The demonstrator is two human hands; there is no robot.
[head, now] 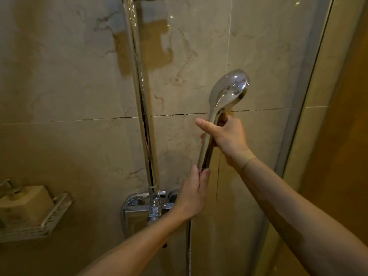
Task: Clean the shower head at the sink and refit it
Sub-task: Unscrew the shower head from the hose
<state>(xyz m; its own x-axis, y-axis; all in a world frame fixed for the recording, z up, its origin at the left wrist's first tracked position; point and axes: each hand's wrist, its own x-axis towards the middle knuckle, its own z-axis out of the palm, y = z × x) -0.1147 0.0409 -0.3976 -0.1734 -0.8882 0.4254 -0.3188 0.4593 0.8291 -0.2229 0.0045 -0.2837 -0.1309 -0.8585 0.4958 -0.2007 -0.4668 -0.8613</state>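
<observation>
The shower head and riser pipe are shiny chrome against beige, brown-veined marble tiles.

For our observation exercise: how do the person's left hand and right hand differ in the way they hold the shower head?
The right hand grips the shower head at the upper handle, thumb stretched out; the left hand pinches the handle's bottom end, where the hose hangs down. The right sits higher, the left lower. Both hold the same chrome handle.

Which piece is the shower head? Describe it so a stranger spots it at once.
Start at the tall chrome riser pipe running up the marble wall. Right of it, the right hand and left hand grip a chrome wand: the shower head. Unlike the pipe, it ends in a rounded spoon-shaped bulb, held free of the wall.
</observation>
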